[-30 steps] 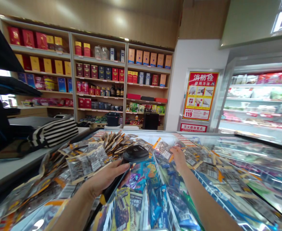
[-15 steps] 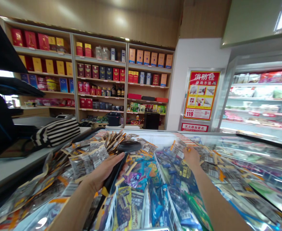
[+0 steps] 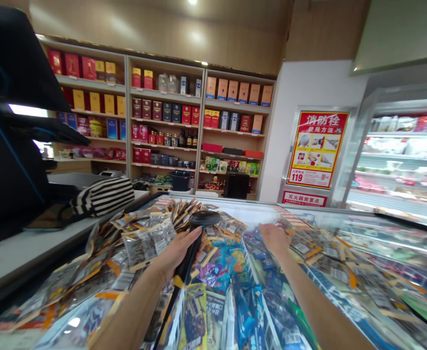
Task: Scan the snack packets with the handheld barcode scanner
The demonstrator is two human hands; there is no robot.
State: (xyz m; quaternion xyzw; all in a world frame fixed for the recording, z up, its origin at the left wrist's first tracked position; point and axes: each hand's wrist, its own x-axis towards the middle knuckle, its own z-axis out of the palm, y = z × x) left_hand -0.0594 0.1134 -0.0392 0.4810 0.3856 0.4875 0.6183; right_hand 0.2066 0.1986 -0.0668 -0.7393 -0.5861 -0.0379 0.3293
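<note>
My left hand [image 3: 186, 250] is wrapped round the handle of a black handheld barcode scanner [image 3: 206, 218], whose head points away from me and whose cord runs down. My right hand [image 3: 275, 240] hovers above the blue ice-cream packs [image 3: 259, 262] in the chest freezer. Its fingers point left and are blurred; no packet shows clearly in them. Left of the scanner lies a heap of small clear snack packets [image 3: 144, 243] with orange and tan edges. More such snack packets [image 3: 308, 243] are spread on the right side of the freezer top.
White wire baskets [image 3: 250, 260] divide the freezer's packs. On the left counter are a striped bag [image 3: 104, 197] and a dark monitor [image 3: 12, 121]. Shelves of boxed bottles [image 3: 166, 112] stand behind. A red fire-hydrant sign [image 3: 317, 148] hangs on the wall, beside a lit cooler [image 3: 403, 160].
My right hand has moved left, and the orange-edged packet it pinched earlier no longer shows clearly in its fingers. My left hand still grips the scanner. The view has turned slightly left.
</note>
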